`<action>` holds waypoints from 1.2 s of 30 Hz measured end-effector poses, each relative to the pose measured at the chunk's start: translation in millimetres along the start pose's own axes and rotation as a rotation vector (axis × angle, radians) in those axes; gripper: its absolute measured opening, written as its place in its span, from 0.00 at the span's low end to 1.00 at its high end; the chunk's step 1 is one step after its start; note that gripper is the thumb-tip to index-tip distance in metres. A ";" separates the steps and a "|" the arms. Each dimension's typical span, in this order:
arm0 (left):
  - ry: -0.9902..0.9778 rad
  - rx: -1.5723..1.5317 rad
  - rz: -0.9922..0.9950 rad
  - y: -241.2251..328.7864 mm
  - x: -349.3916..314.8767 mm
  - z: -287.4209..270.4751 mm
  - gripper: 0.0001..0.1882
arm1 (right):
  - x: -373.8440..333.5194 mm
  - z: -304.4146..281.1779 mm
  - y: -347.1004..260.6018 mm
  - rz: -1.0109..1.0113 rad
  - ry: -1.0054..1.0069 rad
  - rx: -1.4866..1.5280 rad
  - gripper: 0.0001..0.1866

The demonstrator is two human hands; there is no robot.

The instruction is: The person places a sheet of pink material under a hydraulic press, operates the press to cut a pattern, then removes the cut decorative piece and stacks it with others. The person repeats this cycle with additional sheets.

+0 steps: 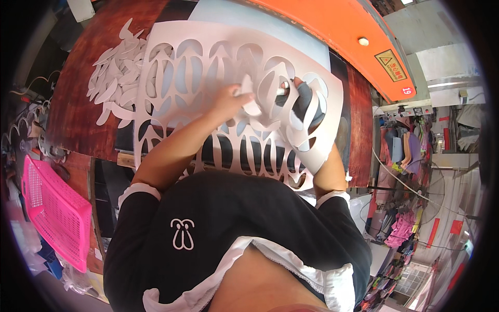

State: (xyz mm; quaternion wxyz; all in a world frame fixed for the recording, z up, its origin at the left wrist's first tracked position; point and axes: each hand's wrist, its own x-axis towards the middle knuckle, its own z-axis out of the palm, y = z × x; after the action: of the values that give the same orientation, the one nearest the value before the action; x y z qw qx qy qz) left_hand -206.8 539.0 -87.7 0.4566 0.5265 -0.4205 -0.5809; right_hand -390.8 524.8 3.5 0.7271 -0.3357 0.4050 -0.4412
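Observation:
A large pale sheet (337,112) with rows of curved cut-out holes lies across the work surface, its right part raised. My left hand (231,102) is closed on a white curved cut-out piece (251,104) just above the sheet, slightly smeared by motion. My right hand (305,101), in a dark glove with bare fingertips, is behind the sheet's right part and shows through its holes. Its fingers curl about a strip of the sheet, partly hidden. The right forearm passes beneath the sheet's edge.
A heap of loose white cut pieces (117,78) lies left of the sheet on the reddish-brown table (70,112). An orange machine beam (332,26) spans the far right. A pink plastic basket (57,208) stands at lower left. Colourful cut shapes (403,145) hang at right.

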 end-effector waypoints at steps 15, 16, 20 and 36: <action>-0.514 -0.801 -0.563 -46.3 -15.9 45.6 0.13 | -12.1 -28.7 -18.0 0.100 -0.025 -0.051 0.26; -0.520 -0.783 -0.561 -42.2 -16.2 42.9 0.13 | -15.5 -29.6 -16.3 0.115 -0.031 -0.030 0.27; -0.474 -0.752 -0.382 -24.6 -30.7 25.6 0.15 | -16.3 -35.2 -10.8 0.167 -0.050 0.014 0.28; 0.603 -0.062 0.112 4.5 23.4 -320.2 0.23 | 3.0 -83.4 -72.8 -0.138 -0.127 0.230 0.35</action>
State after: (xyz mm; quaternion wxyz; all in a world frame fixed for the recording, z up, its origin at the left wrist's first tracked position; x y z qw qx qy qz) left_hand 111.7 512.7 -118.1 0.6080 0.6370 -0.2762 -0.3851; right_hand -490.6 483.1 26.9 0.7529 -0.3044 0.2810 -0.5114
